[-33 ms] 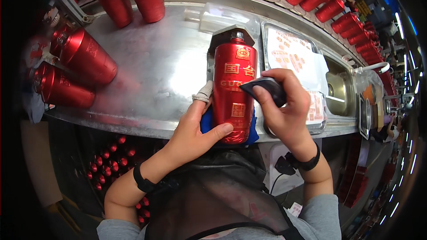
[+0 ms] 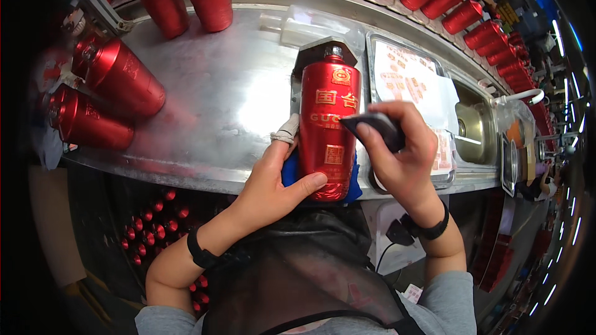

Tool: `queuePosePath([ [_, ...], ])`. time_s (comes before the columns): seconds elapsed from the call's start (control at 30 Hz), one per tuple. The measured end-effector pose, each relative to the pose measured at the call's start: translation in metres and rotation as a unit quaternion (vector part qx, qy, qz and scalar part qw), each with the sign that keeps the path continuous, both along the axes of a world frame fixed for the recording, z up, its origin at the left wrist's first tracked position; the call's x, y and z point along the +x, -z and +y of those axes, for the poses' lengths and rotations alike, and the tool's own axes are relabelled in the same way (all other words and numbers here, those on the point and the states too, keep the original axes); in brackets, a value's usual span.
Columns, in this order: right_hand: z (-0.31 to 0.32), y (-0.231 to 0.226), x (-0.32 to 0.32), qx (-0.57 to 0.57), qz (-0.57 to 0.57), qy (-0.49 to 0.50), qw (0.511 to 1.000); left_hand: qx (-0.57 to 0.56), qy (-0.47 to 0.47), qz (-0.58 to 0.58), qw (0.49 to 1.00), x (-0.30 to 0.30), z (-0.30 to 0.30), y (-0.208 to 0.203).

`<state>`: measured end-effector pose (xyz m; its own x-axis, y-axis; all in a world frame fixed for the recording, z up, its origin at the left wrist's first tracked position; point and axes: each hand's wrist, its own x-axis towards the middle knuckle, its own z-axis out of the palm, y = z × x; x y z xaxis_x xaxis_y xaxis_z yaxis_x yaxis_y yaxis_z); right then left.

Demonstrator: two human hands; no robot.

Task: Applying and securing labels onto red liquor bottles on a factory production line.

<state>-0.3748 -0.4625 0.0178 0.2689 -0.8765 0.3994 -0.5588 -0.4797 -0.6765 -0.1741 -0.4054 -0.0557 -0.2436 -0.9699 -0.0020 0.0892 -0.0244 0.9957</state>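
The steel table (image 2: 205,105) carries a red bottle (image 2: 329,124) laid lengthwise in front of the person, its cap pointing away. A surface check or scan of the bottle appears to be the step in hand; steady support and a close pass of the device are judged necessary next. The left hand (image 2: 273,183) is closed around the bottle's base, over a blue cloth (image 2: 289,170). The right hand (image 2: 403,152) grips a small dark device (image 2: 375,127) against the bottle's right side.

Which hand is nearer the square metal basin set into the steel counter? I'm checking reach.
Right. The right hand, holding a small dark object, is just left of the basin; the left hand grips the red bottle farther away.
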Motion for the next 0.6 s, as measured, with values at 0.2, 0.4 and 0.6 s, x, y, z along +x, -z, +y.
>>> queuePosePath([
  [0.2,0.013,0.001,-0.002,-0.03,0.023,-0.033,0.999,0.005,0.017,0.009,1.0,0.001,-0.001,0.001],
  [0.4,0.035,0.003,-0.019,-0.12,0.082,-0.247,0.958,0.018,0.038,0.035,0.998,0.008,-0.002,0.009],
  [0.6,0.04,-0.001,-0.003,-0.092,0.055,-0.163,0.981,0.035,0.036,0.04,0.998,0.014,0.001,0.007],
])
